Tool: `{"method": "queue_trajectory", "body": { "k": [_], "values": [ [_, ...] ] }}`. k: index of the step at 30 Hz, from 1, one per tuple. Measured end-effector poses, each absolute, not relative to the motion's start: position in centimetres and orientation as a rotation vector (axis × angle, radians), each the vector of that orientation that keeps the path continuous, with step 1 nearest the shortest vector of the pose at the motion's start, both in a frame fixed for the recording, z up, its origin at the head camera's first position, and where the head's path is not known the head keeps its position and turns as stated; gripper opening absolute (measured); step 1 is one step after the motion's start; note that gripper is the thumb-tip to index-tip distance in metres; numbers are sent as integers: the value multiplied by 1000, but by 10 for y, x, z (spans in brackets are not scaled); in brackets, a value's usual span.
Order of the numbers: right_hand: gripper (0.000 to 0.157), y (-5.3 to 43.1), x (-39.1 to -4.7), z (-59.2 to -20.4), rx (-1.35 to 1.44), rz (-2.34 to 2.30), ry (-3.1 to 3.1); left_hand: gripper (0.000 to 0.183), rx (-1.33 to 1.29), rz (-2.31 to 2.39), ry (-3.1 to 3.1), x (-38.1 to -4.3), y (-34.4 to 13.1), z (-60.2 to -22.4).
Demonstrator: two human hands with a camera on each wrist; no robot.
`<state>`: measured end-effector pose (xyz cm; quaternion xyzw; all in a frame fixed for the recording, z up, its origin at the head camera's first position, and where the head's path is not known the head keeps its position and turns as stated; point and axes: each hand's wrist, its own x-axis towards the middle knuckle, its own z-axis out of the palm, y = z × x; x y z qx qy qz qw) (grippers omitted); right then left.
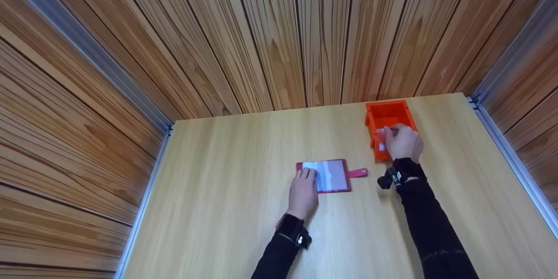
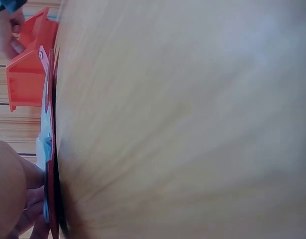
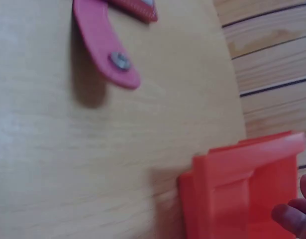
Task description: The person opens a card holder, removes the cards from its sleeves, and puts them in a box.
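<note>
A red card holder (image 1: 348, 179) lies open on the table, its clear plastic sleeves (image 1: 329, 176) facing up and its pink snap strap (image 1: 358, 172) pointing right. My left hand (image 1: 304, 194) rests on its left part, fingers over the sleeves. In the left wrist view the holder (image 2: 51, 149) shows edge-on beside the fingers. Over the orange bin (image 1: 375, 151), my right hand (image 1: 404, 141) has curled fingers and pinches a small, pale, see-through card (image 1: 381, 135). Only a few fingertips of that hand enter the right wrist view, at the bin's (image 3: 232, 169) opening.
The light wooden table (image 1: 218, 192) carries the holder near its middle and the bin at the back right. Wood-plank walls (image 1: 270, 43) rise behind and at both sides, with metal rails (image 1: 144, 209) along the table's sides.
</note>
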<state>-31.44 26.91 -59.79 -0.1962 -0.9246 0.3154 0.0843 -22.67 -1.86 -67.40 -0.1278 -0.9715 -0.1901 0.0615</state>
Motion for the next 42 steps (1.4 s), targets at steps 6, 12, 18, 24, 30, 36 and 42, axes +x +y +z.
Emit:
{"method": "queue_trajectory", "body": {
  "k": [6, 12, 18, 24, 30, 36, 42],
  "values": [
    [34, 253, -305, -595, -336, 1037, -2671, 20, -435, -548, -2871, -227, -24, -678],
    [41, 236, -290, -601, 29, 1175, -2822, 20, -461, -520, -2838, -227, -28, -677],
    [71, 212, -272, -620, 452, 1104, -3136, 21, -438, -567, -2864, -228, -25, -676],
    [79, 200, -263, -639, 513, 983, -3225, 23, -414, -593, -2922, -227, -22, -674],
    [87, 197, -262, -649, 526, 943, -3207, 22, -416, -604, -2902, -226, -21, -673],
    [87, 198, -263, -653, 520, 1028, -3148, 23, -433, -578, -2858, -226, -21, -673],
    [72, 200, -261, -655, 489, 1158, -3072, 23, -434, -589, -2857, -224, -21, -671]
  ]
}}
